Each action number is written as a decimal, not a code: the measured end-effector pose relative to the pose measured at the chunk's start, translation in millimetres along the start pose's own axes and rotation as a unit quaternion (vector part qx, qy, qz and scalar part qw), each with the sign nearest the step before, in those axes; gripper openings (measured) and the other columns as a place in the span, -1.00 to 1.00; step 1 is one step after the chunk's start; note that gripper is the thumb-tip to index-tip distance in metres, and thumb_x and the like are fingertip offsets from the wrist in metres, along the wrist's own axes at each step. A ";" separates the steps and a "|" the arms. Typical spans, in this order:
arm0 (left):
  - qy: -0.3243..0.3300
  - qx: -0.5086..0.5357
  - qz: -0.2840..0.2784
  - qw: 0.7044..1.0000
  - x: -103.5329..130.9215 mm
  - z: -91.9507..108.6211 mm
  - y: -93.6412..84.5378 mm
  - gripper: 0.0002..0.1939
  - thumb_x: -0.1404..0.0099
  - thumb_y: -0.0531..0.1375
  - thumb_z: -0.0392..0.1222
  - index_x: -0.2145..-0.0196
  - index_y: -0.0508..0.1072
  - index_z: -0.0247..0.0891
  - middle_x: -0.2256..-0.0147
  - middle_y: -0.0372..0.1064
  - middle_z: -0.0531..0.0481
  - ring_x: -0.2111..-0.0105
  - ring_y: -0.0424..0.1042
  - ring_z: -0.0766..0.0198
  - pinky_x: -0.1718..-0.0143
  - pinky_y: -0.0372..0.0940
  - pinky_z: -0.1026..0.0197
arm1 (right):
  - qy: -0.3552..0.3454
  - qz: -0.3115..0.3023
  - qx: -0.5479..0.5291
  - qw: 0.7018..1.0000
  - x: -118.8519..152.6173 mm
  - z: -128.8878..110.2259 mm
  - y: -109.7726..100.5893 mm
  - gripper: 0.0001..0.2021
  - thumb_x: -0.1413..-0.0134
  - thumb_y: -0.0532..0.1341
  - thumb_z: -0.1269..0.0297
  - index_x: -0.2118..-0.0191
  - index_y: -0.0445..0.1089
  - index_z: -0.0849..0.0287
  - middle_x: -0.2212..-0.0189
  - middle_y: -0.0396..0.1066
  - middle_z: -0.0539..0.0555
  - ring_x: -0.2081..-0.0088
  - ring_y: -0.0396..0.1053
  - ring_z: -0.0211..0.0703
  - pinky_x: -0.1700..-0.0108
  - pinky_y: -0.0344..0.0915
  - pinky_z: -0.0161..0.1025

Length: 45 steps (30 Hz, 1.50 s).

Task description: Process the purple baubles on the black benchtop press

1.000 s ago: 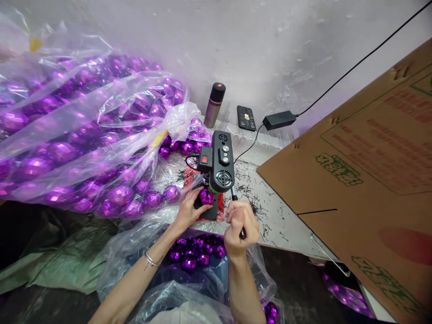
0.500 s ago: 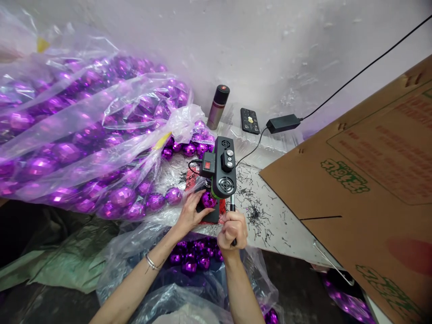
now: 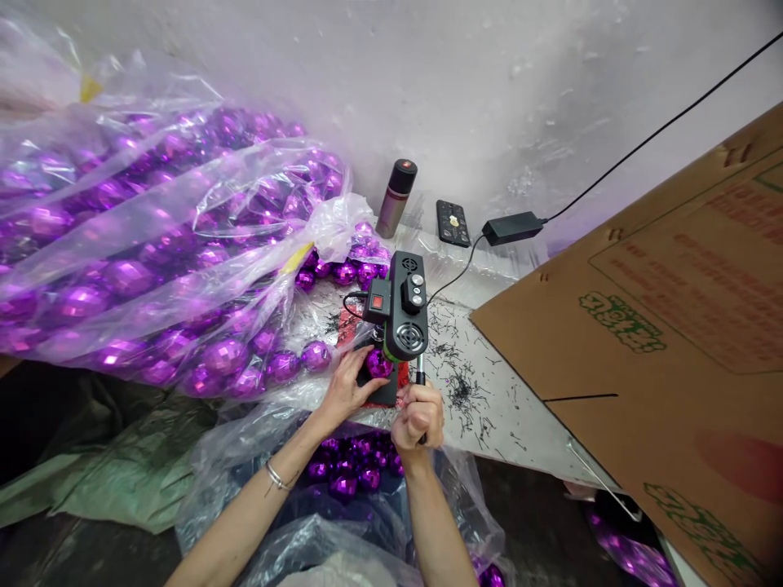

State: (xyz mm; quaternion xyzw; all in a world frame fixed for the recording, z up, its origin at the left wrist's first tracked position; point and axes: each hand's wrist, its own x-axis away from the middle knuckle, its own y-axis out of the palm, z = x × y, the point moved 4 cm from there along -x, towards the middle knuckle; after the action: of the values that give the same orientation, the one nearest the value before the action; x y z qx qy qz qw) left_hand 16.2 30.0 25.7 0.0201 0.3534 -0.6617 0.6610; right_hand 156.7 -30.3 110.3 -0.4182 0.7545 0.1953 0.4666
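Observation:
My left hand [image 3: 350, 383] grips a shiny purple faceted ball [image 3: 379, 364] between thumb and fingers, under the head of a black press-like machine [image 3: 409, 306] with round vents and a red switch. The ball rests over the machine's black base plate [image 3: 384, 396], which lies on a red sheet [image 3: 404, 373]. My right hand [image 3: 418, 416] is wrapped around the black-gripped lever [image 3: 421, 378] at the machine's right side. The machine head hides the ball's upper part. Below my wrists, an open plastic bag holds several purple balls [image 3: 343, 483].
Large clear bags of purple balls [image 3: 208, 257] fill the left. A spray can [image 3: 397, 198], a phone [image 3: 453, 222] and a power adapter [image 3: 512, 228] stand or lie behind. Black bits [image 3: 462, 391] litter the tabletop. At right leans a cardboard box [image 3: 661, 326].
Both hands keep their grips on the ball and the lever. My right hand shifts very slightly to the left; the whole view moves a little.

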 end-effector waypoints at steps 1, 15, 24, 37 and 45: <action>-0.002 -0.002 -0.002 1.000 -0.3 -0.1 -0.1 -0.42 -0.38 0.42 0.01 -0.25 0.45 -0.22 -0.12 0.59 -0.26 -0.14 0.60 -0.12 -0.18 0.49 -0.17 | 0.000 0.000 -0.002 1.000 0.9 0.5 0.3 -0.65 -0.55 -0.06 0.25 0.36 0.23 0.06 0.43 0.29 -0.05 0.45 0.35 -0.26 0.33 0.44 -0.18; -0.018 0.000 -0.013 1.000 -4.3 -1.8 -0.6 -0.44 -0.40 0.40 0.01 -0.25 0.45 -0.23 -0.13 0.59 -0.26 -0.15 0.60 -0.11 -0.21 0.49 -0.16 | -0.074 -0.051 0.029 0.996 -20.6 -11.7 -0.2 -0.64 -0.52 -0.04 0.35 0.41 0.20 0.07 0.47 0.30 -0.07 0.47 0.30 -0.30 0.35 0.32 -0.25; -0.027 -0.025 -0.022 0.999 46.3 15.4 -16.9 -0.38 -0.49 0.29 0.03 -0.38 0.27 -0.20 -0.23 0.49 -0.32 -0.28 0.50 -0.15 -0.32 0.41 -0.25 | 0.059 -0.065 0.007 0.996 -79.8 -46.7 -11.8 -0.66 -0.40 0.08 0.55 0.44 0.27 0.11 0.48 0.36 -0.05 0.40 0.39 -0.27 0.33 0.27 -0.24; -0.220 -0.156 0.014 0.963 -143.8 -32.3 -60.8 -0.56 -0.51 0.10 -0.23 -0.28 0.40 -0.35 -0.26 0.44 -0.42 -0.33 0.42 -0.16 -0.40 0.27 -0.22 | 0.006 -0.054 0.016 0.998 -60.3 -39.4 -6.0 -0.65 -0.34 0.05 0.60 0.46 0.23 0.09 0.55 0.27 -0.08 0.45 0.37 -0.26 0.42 0.24 -0.28; -0.324 -0.157 -0.013 0.933 -198.0 -39.5 -46.4 -0.50 -0.44 0.30 -0.05 -0.22 0.39 -0.34 -0.26 0.42 -0.56 -0.28 0.46 -0.27 -0.26 0.34 -0.14 | 0.002 -0.059 0.016 0.998 -54.8 -37.8 -4.9 -0.66 -0.32 0.05 0.61 0.44 0.24 0.08 0.54 0.27 -0.07 0.44 0.37 -0.23 0.42 0.26 -0.26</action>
State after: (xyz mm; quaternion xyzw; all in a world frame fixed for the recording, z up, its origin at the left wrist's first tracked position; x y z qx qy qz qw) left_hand -17.7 214.2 114.3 -0.3040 0.2195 -0.5773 0.7254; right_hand 152.1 -34.4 176.7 -0.4550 0.7326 0.1547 0.4820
